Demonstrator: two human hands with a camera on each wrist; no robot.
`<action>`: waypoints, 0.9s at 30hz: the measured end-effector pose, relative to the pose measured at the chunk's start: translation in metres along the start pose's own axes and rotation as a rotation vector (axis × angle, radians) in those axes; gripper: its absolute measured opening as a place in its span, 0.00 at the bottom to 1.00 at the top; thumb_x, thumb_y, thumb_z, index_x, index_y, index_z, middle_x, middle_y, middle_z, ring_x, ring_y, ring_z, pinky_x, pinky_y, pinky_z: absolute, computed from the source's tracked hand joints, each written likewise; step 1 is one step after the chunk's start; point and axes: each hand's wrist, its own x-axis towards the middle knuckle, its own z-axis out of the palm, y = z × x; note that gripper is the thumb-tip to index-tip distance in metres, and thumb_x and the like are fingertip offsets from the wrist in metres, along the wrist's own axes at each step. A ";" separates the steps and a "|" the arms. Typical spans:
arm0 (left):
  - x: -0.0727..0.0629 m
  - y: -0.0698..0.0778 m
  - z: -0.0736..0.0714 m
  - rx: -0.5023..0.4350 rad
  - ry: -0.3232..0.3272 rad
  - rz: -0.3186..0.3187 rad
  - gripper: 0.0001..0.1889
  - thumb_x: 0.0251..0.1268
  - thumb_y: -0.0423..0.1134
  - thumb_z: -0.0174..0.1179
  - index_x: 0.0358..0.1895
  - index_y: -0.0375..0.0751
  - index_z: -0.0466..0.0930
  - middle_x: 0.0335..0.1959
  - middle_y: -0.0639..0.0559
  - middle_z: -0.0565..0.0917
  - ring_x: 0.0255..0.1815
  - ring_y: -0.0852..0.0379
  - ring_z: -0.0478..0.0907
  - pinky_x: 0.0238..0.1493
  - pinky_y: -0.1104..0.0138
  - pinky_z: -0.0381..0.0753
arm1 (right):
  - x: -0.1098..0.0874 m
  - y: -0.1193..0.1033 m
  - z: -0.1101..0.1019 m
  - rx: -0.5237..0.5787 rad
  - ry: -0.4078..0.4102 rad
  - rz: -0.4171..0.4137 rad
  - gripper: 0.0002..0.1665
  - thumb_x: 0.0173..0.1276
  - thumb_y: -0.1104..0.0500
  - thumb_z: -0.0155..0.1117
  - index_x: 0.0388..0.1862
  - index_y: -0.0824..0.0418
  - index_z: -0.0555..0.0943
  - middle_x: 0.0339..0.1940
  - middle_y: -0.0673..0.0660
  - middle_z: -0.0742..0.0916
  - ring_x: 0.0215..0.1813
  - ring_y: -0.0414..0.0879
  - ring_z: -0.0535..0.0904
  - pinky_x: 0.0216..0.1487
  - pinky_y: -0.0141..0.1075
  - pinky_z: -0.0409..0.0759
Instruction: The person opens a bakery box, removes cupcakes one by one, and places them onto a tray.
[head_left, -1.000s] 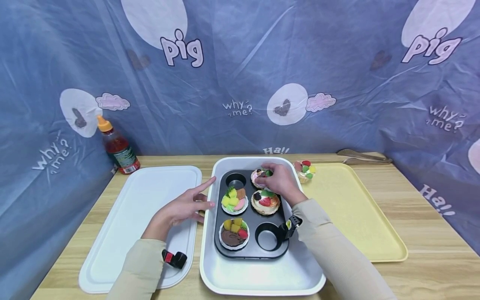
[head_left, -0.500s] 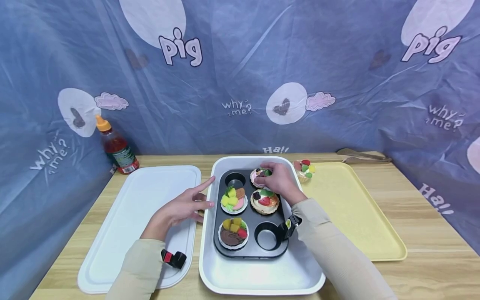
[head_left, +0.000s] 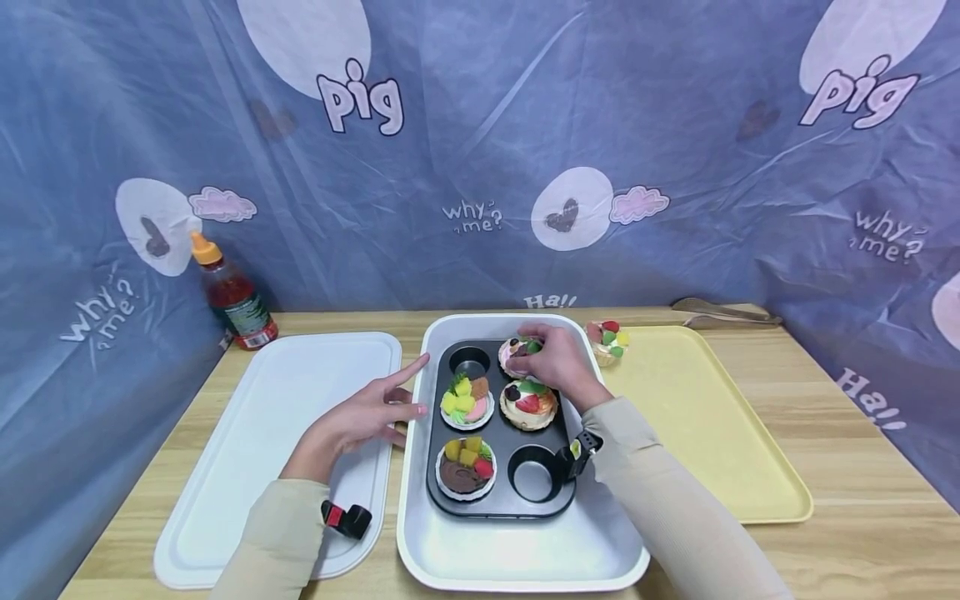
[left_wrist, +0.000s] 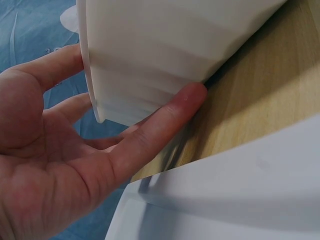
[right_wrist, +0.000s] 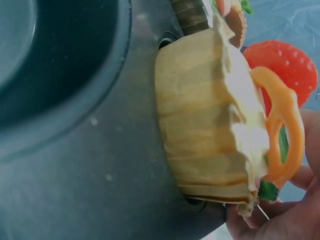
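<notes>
Pink cream tops the tart [head_left: 509, 353] at the right hand [head_left: 558, 360], whose grip is narrow, thumb and fingers pinching the tart's edge from the right. The tart lies just left of the palm, at the far right cup of the dark muffin tin [head_left: 504, 454]; being round, it shows no clear long axis, and how deep it sits cannot be told. The right hand is the nearer one; the left hand [head_left: 363, 417] has its fingers extended against the outside of the deep white tray's [head_left: 517, 554] left wall. The strawberry tart [head_left: 528, 406] crowds the pinched one on the near side, and the deep tray's far wall rises close beyond, so upward looks like the freest way. Leftward sits a cup without a tart [head_left: 470, 361]; another [head_left: 534, 479] is at the near right, below the wrist. Past the right rim, a fruit tart [head_left: 608, 342] sits at the yellow tray's [head_left: 697, 425] far left corner, on the wooden table [head_left: 862, 433].
</notes>
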 end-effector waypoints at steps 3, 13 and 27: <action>0.000 -0.001 0.001 0.000 0.001 -0.001 0.43 0.72 0.36 0.61 0.82 0.65 0.47 0.57 0.32 0.69 0.47 0.50 0.80 0.42 0.54 0.89 | 0.000 0.001 0.000 0.010 -0.003 -0.004 0.35 0.55 0.57 0.81 0.63 0.61 0.81 0.56 0.63 0.86 0.46 0.50 0.83 0.45 0.38 0.83; 0.000 -0.001 0.002 0.007 0.005 -0.005 0.43 0.72 0.37 0.61 0.82 0.65 0.46 0.59 0.31 0.68 0.49 0.49 0.79 0.42 0.55 0.89 | 0.001 0.003 0.000 0.004 0.009 -0.050 0.36 0.51 0.60 0.82 0.61 0.62 0.82 0.57 0.62 0.87 0.48 0.51 0.82 0.51 0.42 0.82; 0.000 -0.002 0.002 0.003 0.014 -0.015 0.43 0.72 0.37 0.62 0.82 0.66 0.47 0.57 0.32 0.70 0.46 0.49 0.81 0.41 0.53 0.89 | -0.001 0.005 0.000 -0.012 0.051 -0.091 0.32 0.51 0.62 0.80 0.58 0.62 0.84 0.56 0.60 0.88 0.54 0.52 0.81 0.55 0.44 0.82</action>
